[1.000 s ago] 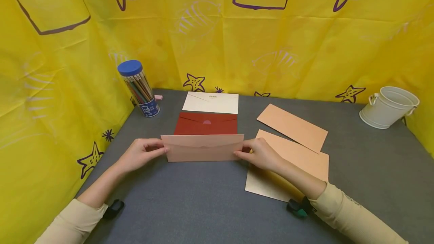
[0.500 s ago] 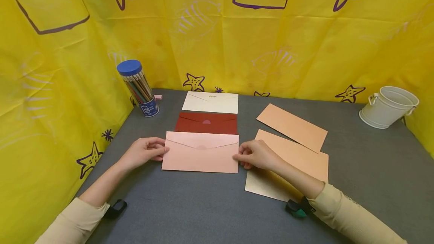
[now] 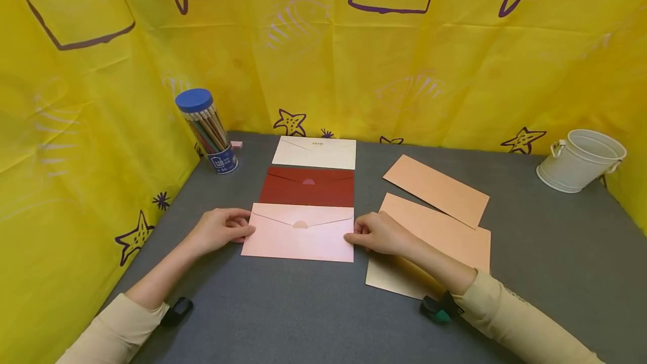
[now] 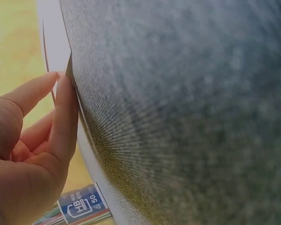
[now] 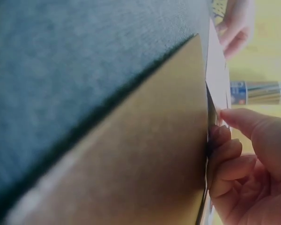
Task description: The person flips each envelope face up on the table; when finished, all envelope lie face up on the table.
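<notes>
Between my hands lies a pale pink envelope (image 3: 298, 243), its flap side up, near edge at or close to the table. My left hand (image 3: 219, 232) pinches its left end between thumb and fingers; the left wrist view shows the fingertips (image 4: 63, 86) at that edge. At the other end, my right hand (image 3: 381, 233) pinches the right edge, thumb on top and fingers curled beneath, as the right wrist view shows. Just beyond is a red envelope (image 3: 308, 192), its near edge meeting the pink one. A cream envelope (image 3: 313, 156) lies behind that.
Two peach envelopes, a farther one (image 3: 437, 189) and a nearer one (image 3: 455, 237), lie at the right, the nearer partly under my right forearm. A blue-lidded tub of pencils (image 3: 209, 133) stands at the back left, a pink eraser (image 3: 236, 144) behind it. A white bucket (image 3: 576, 164) stands far right.
The pink envelope has tilted from nearly upright to almost flat, its flap side turning up. It has come down toward the table and slightly toward me, both hands moving with it.
</notes>
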Motion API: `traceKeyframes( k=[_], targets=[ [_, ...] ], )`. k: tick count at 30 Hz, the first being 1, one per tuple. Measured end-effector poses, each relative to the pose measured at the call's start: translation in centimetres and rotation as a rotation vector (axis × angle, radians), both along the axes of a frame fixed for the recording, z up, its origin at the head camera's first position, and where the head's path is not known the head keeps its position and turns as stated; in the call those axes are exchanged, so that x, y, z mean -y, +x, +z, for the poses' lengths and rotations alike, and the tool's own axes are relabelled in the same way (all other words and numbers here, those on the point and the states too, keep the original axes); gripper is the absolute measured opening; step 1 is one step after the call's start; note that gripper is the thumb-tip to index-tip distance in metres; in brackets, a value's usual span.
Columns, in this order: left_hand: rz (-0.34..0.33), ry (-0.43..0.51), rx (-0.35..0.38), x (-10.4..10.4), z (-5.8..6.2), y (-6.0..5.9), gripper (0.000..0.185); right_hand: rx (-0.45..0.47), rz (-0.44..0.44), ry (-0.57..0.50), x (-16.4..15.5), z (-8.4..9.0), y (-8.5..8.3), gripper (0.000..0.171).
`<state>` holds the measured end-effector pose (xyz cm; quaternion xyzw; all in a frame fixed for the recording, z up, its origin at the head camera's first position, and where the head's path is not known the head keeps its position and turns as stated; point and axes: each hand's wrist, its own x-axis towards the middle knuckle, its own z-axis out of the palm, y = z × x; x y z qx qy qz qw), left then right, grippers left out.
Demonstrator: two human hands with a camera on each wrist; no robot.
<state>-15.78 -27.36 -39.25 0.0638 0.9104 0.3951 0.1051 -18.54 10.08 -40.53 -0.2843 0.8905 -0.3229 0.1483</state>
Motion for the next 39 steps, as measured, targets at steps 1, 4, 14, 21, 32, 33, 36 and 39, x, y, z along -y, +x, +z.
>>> traceKeyframes(
  k=[1, 4, 14, 21, 32, 33, 36, 39],
  targets=[
    [-0.005, -0.033, -0.017, -0.1, 0.0, 0.0, 0.048, 0.007, -0.002, 0.007, 0.0, 0.0, 0.0, 0.030],
    [-0.022, -0.112, -0.072, -0.3, 0.1, 0.0, 0.048, 0.030, -0.008, 0.022, 0.1, 0.1, -0.1, 0.028],
    [-0.032, -0.197, -0.128, -1.0, 0.2, 0.2, 0.052, 0.080, -0.039, 0.044, 0.3, 0.1, -0.3, 0.031],
    [-0.024, -0.230, -0.134, -1.4, 0.3, 0.3, 0.054, 0.131, -0.071, 0.042, 0.5, 0.3, -0.2, 0.032],
    [-0.044, -0.261, -0.148, -1.9, 0.4, 0.3, 0.056, 0.139, -0.076, 0.029, 0.8, 0.4, 0.0, 0.031],
    [-0.047, -0.258, -0.143, -1.9, 0.3, 0.3, 0.056, 0.141, -0.078, 0.030, 0.8, 0.4, 0.0, 0.031],
    [-0.054, -0.240, -0.116, -1.5, 0.2, 0.1, 0.059, 0.144, -0.079, 0.032, 0.8, 0.4, -0.1, 0.031],
    [-0.051, -0.198, -0.074, -1.1, 0.0, -0.1, 0.061, 0.149, -0.076, 0.030, 0.7, 0.5, -0.1, 0.030]
  ],
)
